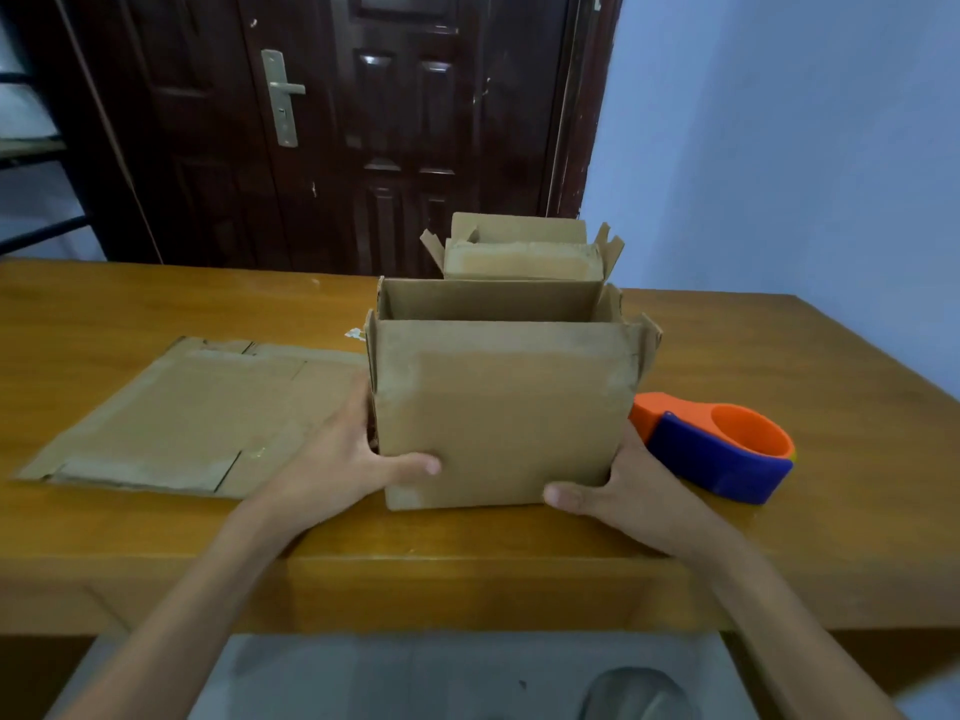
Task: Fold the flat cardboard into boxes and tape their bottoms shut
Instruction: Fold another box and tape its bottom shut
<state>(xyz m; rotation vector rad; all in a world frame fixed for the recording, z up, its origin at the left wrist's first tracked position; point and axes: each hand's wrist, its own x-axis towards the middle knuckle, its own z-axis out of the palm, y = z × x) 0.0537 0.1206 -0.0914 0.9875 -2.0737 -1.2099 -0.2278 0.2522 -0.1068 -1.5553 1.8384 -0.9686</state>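
While thumbs press its front, both hands [353,454] clasp the box [501,407].

Cardboard stock: two formed boxes, one flat blank, one tape dispenser.
Near box [498,413], brown, upright, top flaps open, gripped at both lower sides; second box [522,252] directly behind, open-topped; flat cardboard [192,418] lying left on the worktop [779,537], old tape marks showing; orange-and-blue tape dispenser [722,449] just right of the near box.

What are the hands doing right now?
Left hand: grips the box at its left side.
Right hand: grips the box at its lower right corner.
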